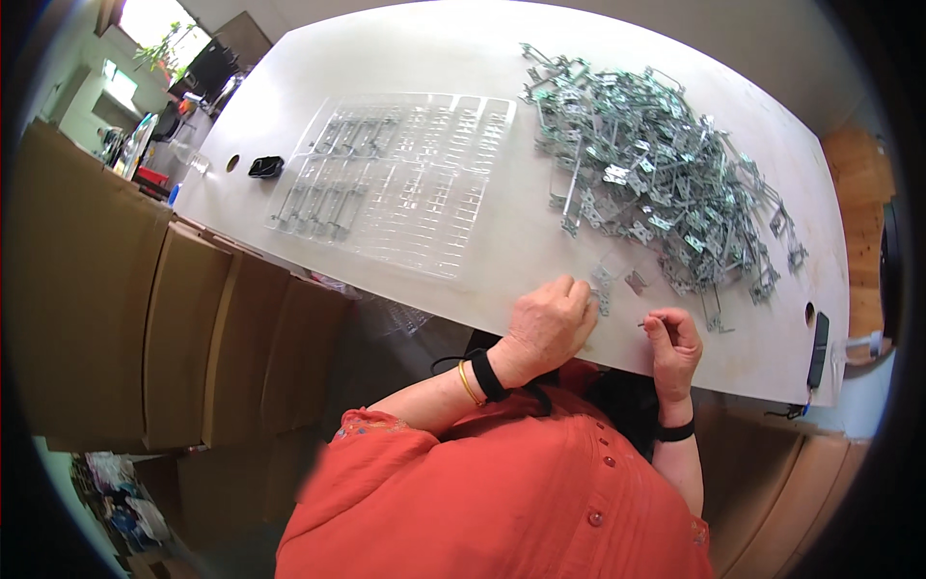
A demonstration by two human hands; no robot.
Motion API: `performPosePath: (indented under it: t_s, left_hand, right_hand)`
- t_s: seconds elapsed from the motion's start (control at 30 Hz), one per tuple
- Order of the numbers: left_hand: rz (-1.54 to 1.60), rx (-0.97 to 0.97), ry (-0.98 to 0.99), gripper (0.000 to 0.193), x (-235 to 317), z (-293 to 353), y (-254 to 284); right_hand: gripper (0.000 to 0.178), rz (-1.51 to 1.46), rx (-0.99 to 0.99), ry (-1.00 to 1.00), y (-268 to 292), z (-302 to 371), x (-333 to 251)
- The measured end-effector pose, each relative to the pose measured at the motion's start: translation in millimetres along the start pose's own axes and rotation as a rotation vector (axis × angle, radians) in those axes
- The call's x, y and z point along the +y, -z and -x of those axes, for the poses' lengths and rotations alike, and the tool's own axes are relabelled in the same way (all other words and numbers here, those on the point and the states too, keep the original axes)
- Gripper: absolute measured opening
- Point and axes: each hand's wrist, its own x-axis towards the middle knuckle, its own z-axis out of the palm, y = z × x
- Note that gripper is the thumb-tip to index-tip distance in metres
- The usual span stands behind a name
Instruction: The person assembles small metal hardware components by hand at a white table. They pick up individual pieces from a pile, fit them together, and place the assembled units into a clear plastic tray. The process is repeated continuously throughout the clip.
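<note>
My left hand (552, 323) is closed, its fingertips bent toward the table near the front edge. Right beside them is a small grey metal bracket (602, 287); whether the fingers grip it or another piece is hidden. To the right, my right hand (677, 345) pinches a thin, short metal piece (643, 323) between thumb and forefinger. Another small metal bracket (635, 282) lies on the table between and beyond the hands. Farther off spreads a large heap of silvery metal brackets with rods (656, 174).
A clear plastic tray (463, 232) lies at left, several rod-shaped metal parts (323, 207) in its left slots. A small black object (266, 167) sits beside it on the white table (521, 256). Cardboard boxes (87, 289) stand left; a dark strip (819, 349) is at the right edge.
</note>
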Motion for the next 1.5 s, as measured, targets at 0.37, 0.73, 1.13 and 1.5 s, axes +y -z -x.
performPosePath:
  t_s: [0.37, 0.73, 1.13, 1.5]
  left_hand:
    - [0.019, -0.042, -0.025, 0.025, 4, -2, -10]
    - [-0.033, -0.180, 0.083, 0.010, -10, 26, 21]
    - [0.009, -0.194, 0.201, 0.010, -15, 28, 58]
    - [0.024, -0.040, -0.001, 0.012, -45, 21, 93]
  right_hand:
    - [0.011, 0.031, -0.010, -0.006, 1, -2, 0]
    - [0.011, 0.007, -0.012, 0.010, 0, -2, 4]
    - [0.009, -0.015, -0.018, -0.004, -2, -2, 1]
    - [0.009, 0.020, -0.007, -0.068, 5, -2, 0]
